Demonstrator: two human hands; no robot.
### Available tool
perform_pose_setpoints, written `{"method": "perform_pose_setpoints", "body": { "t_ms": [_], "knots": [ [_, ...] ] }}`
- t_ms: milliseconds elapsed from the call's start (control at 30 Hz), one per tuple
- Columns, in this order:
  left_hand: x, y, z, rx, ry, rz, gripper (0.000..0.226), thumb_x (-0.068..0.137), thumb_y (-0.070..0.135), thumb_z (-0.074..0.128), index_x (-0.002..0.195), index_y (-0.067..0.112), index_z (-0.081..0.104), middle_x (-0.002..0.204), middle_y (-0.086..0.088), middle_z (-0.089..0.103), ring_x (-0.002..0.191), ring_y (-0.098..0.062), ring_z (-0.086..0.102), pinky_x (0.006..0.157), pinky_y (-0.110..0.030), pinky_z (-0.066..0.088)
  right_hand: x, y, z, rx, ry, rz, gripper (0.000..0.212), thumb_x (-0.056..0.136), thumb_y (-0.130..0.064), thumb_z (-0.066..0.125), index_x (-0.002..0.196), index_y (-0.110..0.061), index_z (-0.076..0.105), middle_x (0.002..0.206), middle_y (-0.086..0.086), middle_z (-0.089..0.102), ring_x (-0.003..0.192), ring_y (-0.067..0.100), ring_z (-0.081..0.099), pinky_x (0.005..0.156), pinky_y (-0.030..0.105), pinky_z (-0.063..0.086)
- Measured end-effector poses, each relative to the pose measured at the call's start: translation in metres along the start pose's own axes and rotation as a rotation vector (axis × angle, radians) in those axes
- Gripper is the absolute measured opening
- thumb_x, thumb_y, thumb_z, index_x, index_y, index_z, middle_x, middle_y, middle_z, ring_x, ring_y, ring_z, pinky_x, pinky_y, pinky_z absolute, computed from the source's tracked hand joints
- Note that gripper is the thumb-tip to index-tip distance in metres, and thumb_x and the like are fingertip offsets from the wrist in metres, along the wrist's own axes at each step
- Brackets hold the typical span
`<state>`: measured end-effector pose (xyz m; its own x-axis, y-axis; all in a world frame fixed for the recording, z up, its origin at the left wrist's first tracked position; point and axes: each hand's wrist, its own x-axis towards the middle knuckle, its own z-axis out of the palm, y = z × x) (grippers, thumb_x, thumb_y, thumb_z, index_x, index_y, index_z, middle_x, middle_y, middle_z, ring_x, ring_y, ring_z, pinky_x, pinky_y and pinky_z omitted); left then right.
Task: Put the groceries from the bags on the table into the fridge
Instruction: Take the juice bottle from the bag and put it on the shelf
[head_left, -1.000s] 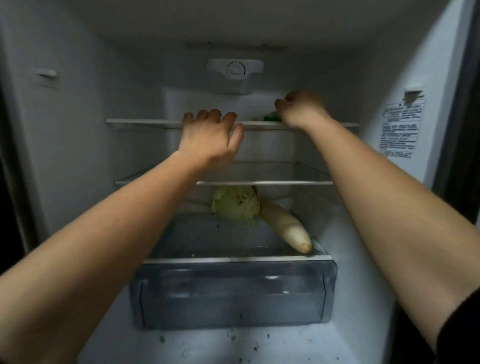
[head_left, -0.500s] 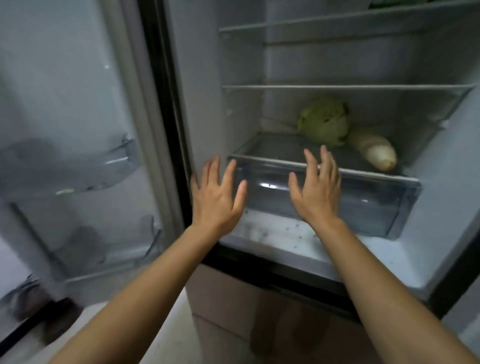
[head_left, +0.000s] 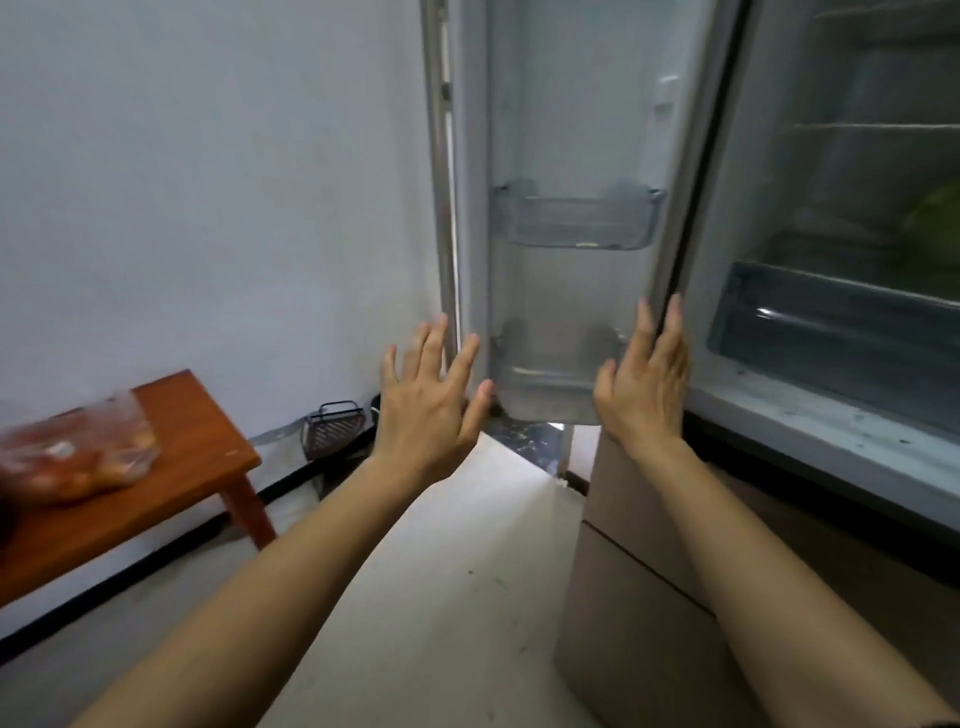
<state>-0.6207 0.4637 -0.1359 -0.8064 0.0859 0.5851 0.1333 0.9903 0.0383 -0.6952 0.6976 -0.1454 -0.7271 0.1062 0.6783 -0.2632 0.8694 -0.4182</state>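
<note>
Both hands are raised at frame centre, palms forward, and neither holds anything. The left hand (head_left: 431, 405) has its fingers straight and spread. The right hand (head_left: 644, 395), at 3 o'clock from it, has its fingers straight and closer together. Its fingertips overlap the right edge of the door (head_left: 566, 104) in this view; contact cannot be confirmed. The fridge (head_left: 748, 182) stands open from 1 to 4 o'clock in the frame. Its door is swung out at 12 o'clock, with an upper bin (head_left: 579, 221) and a lower bin (head_left: 550, 374), both clear plastic. Inside the fridge, a dark translucent drawer (head_left: 831, 332) sits at 3 o'clock under a glass shelf (head_left: 872, 126). A blurred green, rounded item (head_left: 937, 218) lies above the drawer at the right frame edge. The bag (head_left: 78, 457) is at 8 o'clock from the left hand, well apart from both hands. It lies on the reddish-brown wooden table (head_left: 202, 447), near that table's left end as seen. The bag is clear, crumpled plastic, motion-blurred, and holds rounded pieces in red-orange and pale tan. A dark wire rack (head_left: 335, 428) stands on the floor (head_left: 441, 571) against the white wall (head_left: 208, 182), between the table and the door.
</note>
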Motion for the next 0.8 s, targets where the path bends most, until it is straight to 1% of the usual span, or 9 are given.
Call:
{"method": "perform_pose_setpoints", "body": {
  "t_ms": [67,133,233,333,467,533,633,733,800],
  "knots": [
    [-0.049,-0.076,-0.022,0.046,-0.033,-0.106,0.059,0.1,0.052,0.028,0.151,0.022,0.037,0.161,-0.016,0.024,0.149,-0.033,0.02,0.117,-0.059,0.018,-0.032,-0.066,0.027,0.062,0.0,-0.022,0.08,0.086,-0.013,0.056,0.156,-0.011,0.018,0.163,0.027,0.005,0.147,0.047,0.019,0.119,0.056,0.021],
    [-0.101,-0.151,-0.046,0.121,-0.07,-0.214,0.061,0.099,0.052,0.029,0.148,0.019,0.041,0.159,-0.019,0.027,0.146,-0.036,0.024,0.114,-0.061,0.022,-0.071,-0.14,0.054,0.139,-0.051,-0.051,0.081,0.086,-0.015,0.057,0.156,-0.011,0.018,0.163,0.027,0.003,0.148,0.046,0.016,0.119,0.056,0.021],
    [-0.178,-0.248,-0.086,0.22,-0.147,-0.38,0.066,0.096,0.054,0.024,0.148,0.018,0.042,0.158,-0.02,0.03,0.145,-0.038,0.027,0.114,-0.063,0.022,-0.13,-0.244,0.094,0.204,-0.196,-0.172,0.085,0.084,-0.021,0.062,0.156,-0.013,0.018,0.164,0.024,0.003,0.15,0.042,0.011,0.12,0.056,0.019],
    [-0.239,-0.328,-0.126,0.274,-0.157,-0.546,0.066,0.098,0.055,0.022,0.153,0.019,0.033,0.161,-0.017,0.024,0.149,-0.035,0.019,0.116,-0.062,0.018,-0.176,-0.334,0.126,0.233,-0.332,-0.301,0.082,0.084,-0.026,0.065,0.154,-0.012,0.025,0.161,0.026,0.012,0.148,0.043,0.017,0.119,0.058,0.023],
    [-0.306,-0.407,-0.17,0.313,-0.1,-0.723,0.063,0.101,0.05,0.033,0.153,0.015,0.033,0.162,-0.019,0.02,0.149,-0.036,0.018,0.117,-0.06,0.016,-0.217,-0.438,0.161,0.282,-0.446,-0.424,0.074,0.089,-0.031,0.058,0.154,-0.013,0.027,0.161,0.024,0.016,0.146,0.041,0.021,0.119,0.056,0.024],
    [-0.333,-0.44,-0.186,0.337,-0.101,-0.794,0.064,0.101,0.052,0.03,0.154,0.016,0.031,0.162,-0.019,0.018,0.149,-0.035,0.016,0.118,-0.058,0.014,-0.233,-0.485,0.18,0.331,-0.487,-0.474,0.077,0.087,-0.027,0.061,0.154,-0.014,0.026,0.161,0.024,0.017,0.147,0.04,0.021,0.118,0.056,0.025],
    [-0.367,-0.488,-0.2,0.364,-0.137,-0.884,0.066,0.101,0.056,0.02,0.156,0.019,0.025,0.164,-0.016,0.014,0.151,-0.033,0.011,0.119,-0.056,0.011,-0.257,-0.548,0.208,0.397,-0.557,-0.533,0.081,0.085,-0.024,0.063,0.155,-0.014,0.023,0.161,0.023,0.016,0.146,0.04,0.023,0.118,0.055,0.027],
    [-0.393,-0.534,-0.202,0.375,-0.16,-0.946,0.069,0.1,0.057,0.016,0.155,0.018,0.028,0.163,-0.016,0.017,0.15,-0.033,0.015,0.117,-0.058,0.016,-0.281,-0.603,0.247,0.452,-0.614,-0.591,0.084,0.085,-0.024,0.062,0.157,-0.016,0.02,0.162,0.022,0.015,0.147,0.039,0.023,0.116,0.051,0.03],
    [-0.405,-0.567,-0.202,0.406,-0.175,-0.965,0.07,0.098,0.057,0.017,0.154,0.018,0.03,0.162,-0.016,0.021,0.149,-0.034,0.02,0.116,-0.059,0.02,-0.295,-0.639,0.277,0.485,-0.643,-0.611,0.078,0.086,-0.025,0.062,0.155,-0.014,0.027,0.16,0.023,0.021,0.145,0.041,0.028,0.115,0.052,0.034]
  ]
}}
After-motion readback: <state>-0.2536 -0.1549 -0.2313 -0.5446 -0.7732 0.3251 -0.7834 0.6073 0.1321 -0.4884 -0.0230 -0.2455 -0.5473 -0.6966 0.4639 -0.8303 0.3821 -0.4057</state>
